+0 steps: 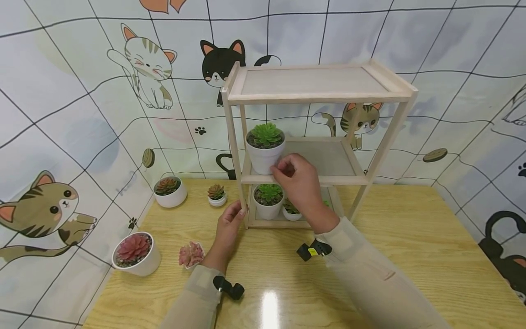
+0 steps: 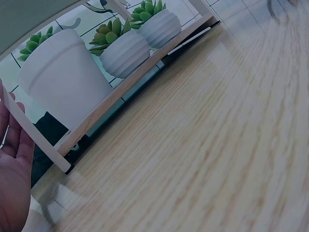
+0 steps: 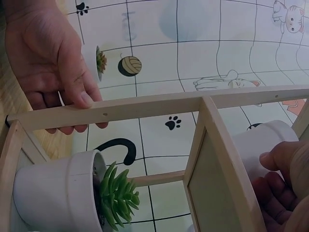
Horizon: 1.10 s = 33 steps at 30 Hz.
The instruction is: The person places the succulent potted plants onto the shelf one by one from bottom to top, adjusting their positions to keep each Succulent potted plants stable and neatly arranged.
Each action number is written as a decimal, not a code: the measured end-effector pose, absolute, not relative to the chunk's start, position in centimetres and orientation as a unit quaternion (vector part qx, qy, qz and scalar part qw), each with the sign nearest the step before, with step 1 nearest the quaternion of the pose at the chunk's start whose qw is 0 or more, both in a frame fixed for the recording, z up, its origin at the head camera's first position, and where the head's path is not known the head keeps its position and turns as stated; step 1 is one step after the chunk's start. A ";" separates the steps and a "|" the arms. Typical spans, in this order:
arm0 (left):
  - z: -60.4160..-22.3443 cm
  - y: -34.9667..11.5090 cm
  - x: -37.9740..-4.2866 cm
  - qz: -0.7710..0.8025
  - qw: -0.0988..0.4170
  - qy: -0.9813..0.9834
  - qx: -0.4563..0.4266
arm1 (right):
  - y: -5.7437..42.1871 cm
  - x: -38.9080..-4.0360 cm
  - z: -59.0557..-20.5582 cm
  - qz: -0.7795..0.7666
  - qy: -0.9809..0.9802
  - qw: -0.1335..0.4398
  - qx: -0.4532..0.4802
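A small wooden shelf rack [image 1: 320, 98] with three tiers stands on the table. My left hand [image 1: 228, 228] grips its front left post low down, thumb on one side and fingers behind, as the right wrist view shows. On the middle tier, at the left end, is a white pot with a green succulent [image 1: 266, 148]. My right hand [image 1: 300, 183] is at the pot's lower right side with fingers curled, the thumb tip right at its wall. Below, the bottom tier holds another potted green succulent [image 1: 269, 201] and two smaller potted succulents in ribbed bowls [image 2: 126, 53] [image 2: 161, 29].
Left of the rack on the wooden table [image 1: 411, 256] stand a reddish-green succulent [image 1: 170, 192], a tiny potted one [image 1: 217, 195], a dark pink one [image 1: 137, 253] and a pale pink one [image 1: 191, 254]. A cat-patterned wall covering [image 1: 172, 132] lies close behind the rack.
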<state>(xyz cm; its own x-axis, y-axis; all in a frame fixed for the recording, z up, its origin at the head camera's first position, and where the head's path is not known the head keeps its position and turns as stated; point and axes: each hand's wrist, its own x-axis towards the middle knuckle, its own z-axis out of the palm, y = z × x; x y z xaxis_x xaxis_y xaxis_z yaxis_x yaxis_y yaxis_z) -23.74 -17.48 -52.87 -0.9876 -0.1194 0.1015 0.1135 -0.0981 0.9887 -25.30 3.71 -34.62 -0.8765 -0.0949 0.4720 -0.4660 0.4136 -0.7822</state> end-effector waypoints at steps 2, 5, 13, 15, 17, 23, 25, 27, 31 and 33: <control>-52.9 -17.5 -23.7 -0.739 0.079 -0.669 0.002 | 3.9 -25.2 -34.7 0.517 -0.818 0.185 0.171; -52.8 -17.4 -23.7 -0.740 0.081 -0.668 -0.001 | 4.5 -24.9 -34.8 0.521 -0.815 0.189 0.167; -52.6 -17.2 -23.4 -0.751 0.078 -0.655 -0.003 | 7.8 -23.3 -35.1 0.533 -0.814 0.186 0.138; -52.6 -17.2 -23.5 -0.751 0.080 -0.655 -0.001 | 8.7 -22.8 -35.3 0.534 -0.812 0.195 0.132; -52.6 -17.2 -23.4 -0.750 0.082 -0.656 0.000 | 9.7 -22.3 -35.6 0.534 -0.811 0.201 0.130; -52.5 -17.3 -23.2 -0.747 0.079 -0.660 0.003 | 12.7 -21.0 -36.9 0.530 -0.814 0.204 0.118; -52.4 -17.2 -23.2 -0.745 0.079 -0.662 0.000 | 13.8 -20.8 -37.4 0.529 -0.813 0.216 0.113; -52.4 -17.2 -23.2 -0.743 0.081 -0.664 -0.002 | 14.8 -20.7 -38.0 0.531 -0.810 0.229 0.101; -52.4 -17.2 -23.2 -0.742 0.084 -0.665 -0.005 | 16.6 -20.5 -39.2 0.546 -0.795 0.253 0.080; -52.4 -17.2 -23.3 -0.744 0.084 -0.663 -0.005 | 17.5 -20.5 -39.7 0.552 -0.788 0.262 0.075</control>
